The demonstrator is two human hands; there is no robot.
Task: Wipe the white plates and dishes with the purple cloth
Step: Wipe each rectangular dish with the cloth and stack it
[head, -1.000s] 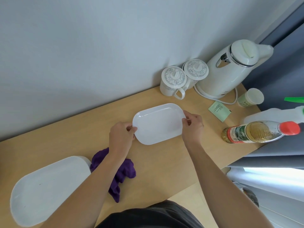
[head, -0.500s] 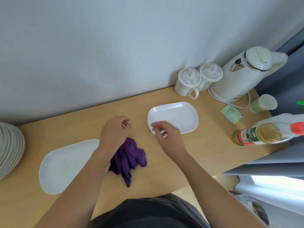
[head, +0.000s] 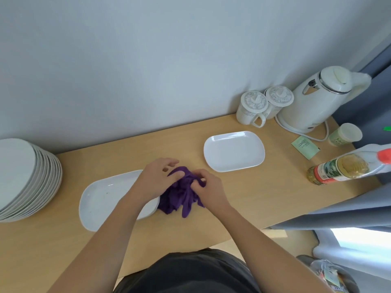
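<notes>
The crumpled purple cloth (head: 179, 196) lies on the wooden table (head: 243, 199), between my two hands. My left hand (head: 157, 178) rests on its left side, thumb on the fabric and fingers loosely curled. My right hand (head: 208, 188) pinches the cloth's top right edge. A large white oval plate (head: 101, 199) lies just left of the cloth, partly under my left forearm. A smaller white rectangular dish (head: 233, 151) sits free on the table to the right. A tall stack of white plates (head: 25, 178) stands at the far left.
At the back right stand two lidded white mugs (head: 252, 107) and a white kettle (head: 315, 104) with its cord. A paper cup (head: 346, 134), a green sachet (head: 304, 145) and an oil bottle (head: 342, 167) lying on its side occupy the right end. The table's front edge runs close to my body.
Both hands let go of the small rectangular dish, left it on the table and moved left onto the purple cloth. The view swung left, revealing the plate stack.
</notes>
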